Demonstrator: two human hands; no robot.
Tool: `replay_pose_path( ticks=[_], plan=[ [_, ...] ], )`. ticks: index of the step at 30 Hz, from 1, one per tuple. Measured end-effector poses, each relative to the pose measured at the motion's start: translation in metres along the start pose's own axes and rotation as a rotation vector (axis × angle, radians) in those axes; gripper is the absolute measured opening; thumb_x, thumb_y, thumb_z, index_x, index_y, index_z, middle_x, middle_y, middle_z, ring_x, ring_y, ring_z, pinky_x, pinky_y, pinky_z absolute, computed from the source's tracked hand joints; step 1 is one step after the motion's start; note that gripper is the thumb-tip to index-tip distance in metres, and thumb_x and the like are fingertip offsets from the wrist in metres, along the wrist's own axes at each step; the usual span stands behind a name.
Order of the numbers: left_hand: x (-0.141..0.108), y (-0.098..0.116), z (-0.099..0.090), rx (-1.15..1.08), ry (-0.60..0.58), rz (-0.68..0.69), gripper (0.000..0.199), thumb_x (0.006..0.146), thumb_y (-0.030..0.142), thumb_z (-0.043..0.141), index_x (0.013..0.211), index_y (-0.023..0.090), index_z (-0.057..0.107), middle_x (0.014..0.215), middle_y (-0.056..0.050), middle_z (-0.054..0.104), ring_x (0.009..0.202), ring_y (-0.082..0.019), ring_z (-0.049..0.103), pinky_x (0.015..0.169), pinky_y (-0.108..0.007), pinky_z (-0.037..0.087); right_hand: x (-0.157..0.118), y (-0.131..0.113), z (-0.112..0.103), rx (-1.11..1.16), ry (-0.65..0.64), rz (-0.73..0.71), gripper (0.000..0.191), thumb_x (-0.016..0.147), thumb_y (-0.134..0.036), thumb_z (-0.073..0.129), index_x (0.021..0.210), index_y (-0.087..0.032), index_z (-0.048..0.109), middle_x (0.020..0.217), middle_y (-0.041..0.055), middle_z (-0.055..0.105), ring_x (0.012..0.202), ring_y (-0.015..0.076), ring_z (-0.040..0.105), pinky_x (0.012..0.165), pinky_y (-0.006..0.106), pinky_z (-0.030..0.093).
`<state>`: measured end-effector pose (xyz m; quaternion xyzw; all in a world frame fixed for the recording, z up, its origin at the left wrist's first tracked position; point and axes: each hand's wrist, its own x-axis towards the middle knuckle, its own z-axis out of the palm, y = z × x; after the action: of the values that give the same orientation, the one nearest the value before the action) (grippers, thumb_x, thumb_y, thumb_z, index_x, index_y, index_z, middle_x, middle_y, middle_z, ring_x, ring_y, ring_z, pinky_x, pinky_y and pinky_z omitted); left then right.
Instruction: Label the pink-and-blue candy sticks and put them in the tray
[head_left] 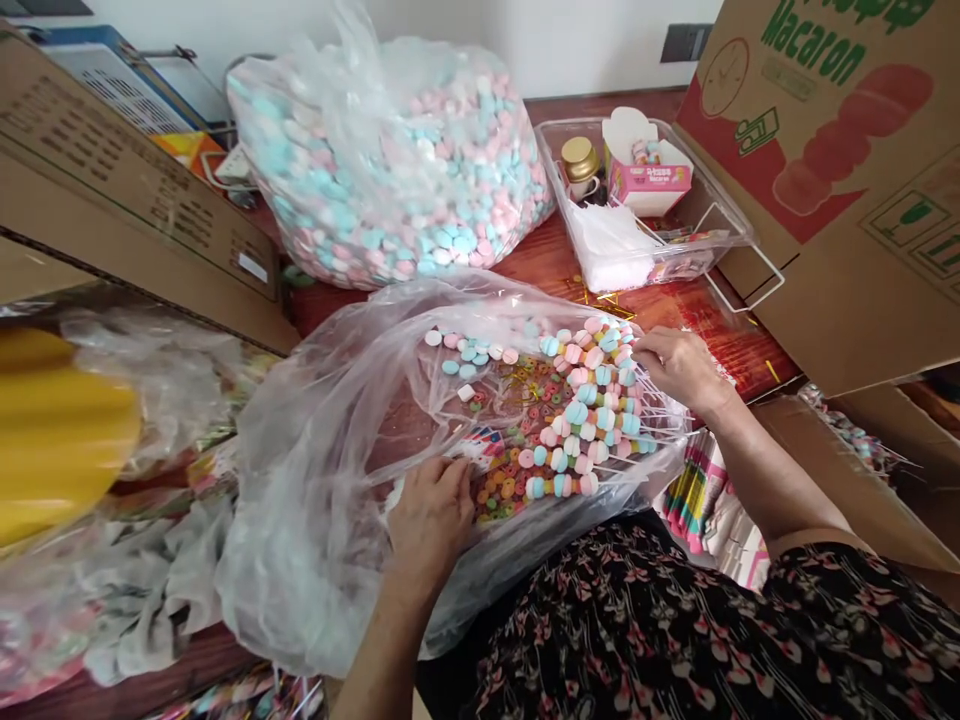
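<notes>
As the right hand, at two o'clock from the left hand, crowds stacked candy skewers, a nudge could scatter them, though what either's curled fingers grip is unclear.

Desk before you: glossy wood. Your skewered candies: matt, powdery-looking; sticks smooth. Plastic sheet under your work: thin, crinkled, shiny. Large bag: glossy clear film. Printed carton at your right: matt cardboard. Jar lid: metallic sheen. Your top: soft cloth.
</notes>
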<state>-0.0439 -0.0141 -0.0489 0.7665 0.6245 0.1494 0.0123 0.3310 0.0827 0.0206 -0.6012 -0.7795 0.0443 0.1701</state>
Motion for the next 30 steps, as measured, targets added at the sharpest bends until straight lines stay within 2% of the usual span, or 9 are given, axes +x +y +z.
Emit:
replay_pose_path(
  ticks=[2, 5, 7, 12, 17, 20, 23, 27, 30],
  plan=[
    [0.001, 0.000, 0.002, -0.008, 0.044, -0.005, 0.028, 0.095, 0.031, 0.048, 0.088, 0.021, 0.073, 0.093, -0.010, 0.072, 0.088, -0.027, 0.064, 0.074, -0.037, 0.049, -0.001, 0.001, 0.001, -0.025, -0.016, 0.023, 0.024, 0.091, -0.022, 0.051, 0.084, -0.019, 0.074, 0.089, 0.0061, 0.073, 0.083, 0.0174, 0.064, 0.073, 0.027, 0.040],
    [0.002, -0.008, 0.007, -0.111, 0.192, -0.039, 0.025, 0.093, 0.033, 0.054, 0.077, 0.020, 0.069, 0.083, -0.009, 0.071, 0.082, -0.026, 0.064, 0.078, -0.038, 0.049, -0.001, 0.002, 0.002, -0.041, -0.030, 0.057, 0.024, 0.091, -0.021, 0.052, 0.085, -0.019, 0.074, 0.091, 0.0062, 0.073, 0.084, 0.0174, 0.064, 0.073, 0.027, 0.040],
    [0.001, -0.015, 0.009, -0.160, 0.248, -0.055, 0.024, 0.090, 0.036, 0.059, 0.074, 0.020, 0.067, 0.079, -0.008, 0.070, 0.080, -0.025, 0.063, 0.079, -0.039, 0.048, 0.000, 0.002, 0.003, -0.020, -0.051, 0.048, 0.024, 0.092, -0.021, 0.051, 0.086, -0.019, 0.075, 0.091, 0.0061, 0.073, 0.084, 0.0170, 0.064, 0.074, 0.027, 0.040],
    [-0.009, -0.023, 0.016, -0.095, 0.143, 0.049, 0.022, 0.093, 0.032, 0.056, 0.089, 0.019, 0.073, 0.093, -0.010, 0.073, 0.088, -0.025, 0.064, 0.082, -0.038, 0.050, 0.008, -0.003, 0.010, 0.001, -0.126, 0.020, 0.024, 0.091, -0.019, 0.051, 0.088, -0.019, 0.075, 0.094, 0.0059, 0.072, 0.090, 0.0168, 0.063, 0.078, 0.026, 0.040],
    [-0.016, -0.027, 0.019, -0.013, 0.153, 0.176, 0.030, 0.096, 0.026, 0.046, 0.098, 0.016, 0.074, 0.096, -0.012, 0.073, 0.088, -0.025, 0.062, 0.081, -0.038, 0.051, 0.021, -0.015, 0.013, -0.147, -0.222, 0.004, 0.027, 0.092, -0.022, 0.048, 0.091, -0.021, 0.076, 0.097, 0.0064, 0.070, 0.095, 0.0192, 0.062, 0.078, 0.028, 0.040],
    [-0.015, -0.030, 0.019, -0.020, 0.172, 0.174, 0.031, 0.097, 0.028, 0.046, 0.094, 0.015, 0.075, 0.095, -0.012, 0.073, 0.089, -0.026, 0.062, 0.081, -0.038, 0.052, 0.027, -0.023, 0.010, -0.295, -0.310, -0.001, 0.030, 0.093, -0.025, 0.047, 0.093, -0.021, 0.077, 0.101, 0.0091, 0.070, 0.097, 0.0227, 0.061, 0.075, 0.031, 0.040],
    [-0.014, -0.033, 0.021, -0.038, 0.198, 0.139, 0.029, 0.096, 0.030, 0.051, 0.088, 0.015, 0.075, 0.093, -0.011, 0.073, 0.088, -0.025, 0.062, 0.081, -0.037, 0.052, 0.032, -0.029, 0.009, -0.350, -0.397, -0.041, 0.030, 0.093, -0.026, 0.048, 0.095, -0.023, 0.078, 0.103, 0.0099, 0.070, 0.099, 0.0243, 0.060, 0.075, 0.032, 0.039],
    [-0.016, -0.035, 0.022, -0.065, 0.205, 0.091, 0.026, 0.095, 0.033, 0.056, 0.086, 0.016, 0.074, 0.089, -0.009, 0.072, 0.085, -0.025, 0.062, 0.078, -0.037, 0.052, 0.036, -0.030, 0.011, -0.359, -0.423, -0.060, 0.031, 0.093, -0.026, 0.047, 0.095, -0.023, 0.078, 0.104, 0.0104, 0.070, 0.100, 0.0254, 0.060, 0.075, 0.032, 0.039],
    [-0.017, -0.036, 0.021, -0.103, 0.190, 0.120, 0.027, 0.095, 0.034, 0.055, 0.092, 0.016, 0.075, 0.091, -0.010, 0.071, 0.085, -0.025, 0.061, 0.079, -0.038, 0.052, 0.037, -0.029, 0.014, -0.360, -0.425, -0.075, 0.032, 0.093, -0.027, 0.046, 0.097, -0.023, 0.077, 0.106, 0.0101, 0.070, 0.100, 0.0251, 0.059, 0.076, 0.033, 0.038]
  ],
)
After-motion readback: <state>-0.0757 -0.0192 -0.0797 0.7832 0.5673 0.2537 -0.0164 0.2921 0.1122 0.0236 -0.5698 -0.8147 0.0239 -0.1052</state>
